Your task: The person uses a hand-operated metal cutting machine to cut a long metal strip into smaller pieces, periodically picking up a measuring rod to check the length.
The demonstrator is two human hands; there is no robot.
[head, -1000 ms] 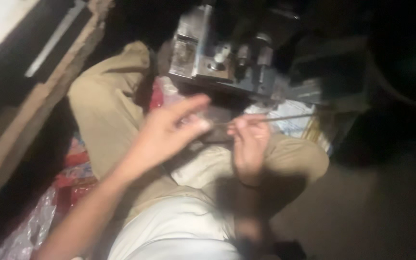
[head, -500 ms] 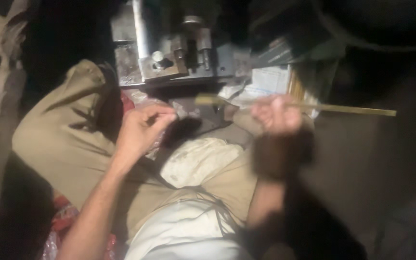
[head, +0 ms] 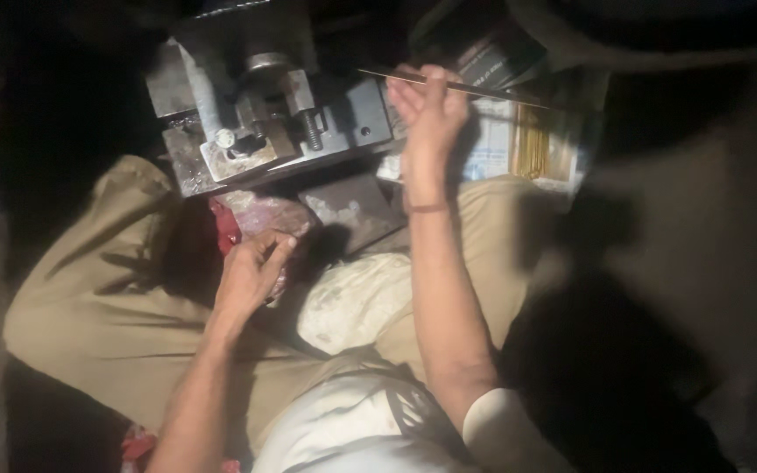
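Right hand (head: 431,109) pinches a thin rod; left hand (head: 251,271) rests curled on the lap.

Right fingers (head: 413,92) close on the thin rod (head: 475,89), held level so both ends clear the metal press (head: 256,114) just left. Left fingers (head: 278,250) curl at red wrapping (head: 229,232); contents cannot be told.

Right hand (head: 429,105) raised forward with fingers pinched; left hand (head: 251,271) curled low over the lap.

I can't tell what my left hand (head: 251,267) pinches; its fingertips blur. My right hand (head: 429,109) hides the thin rod's (head: 492,93) middle. The metal press (head: 256,114) fades into darkness above.
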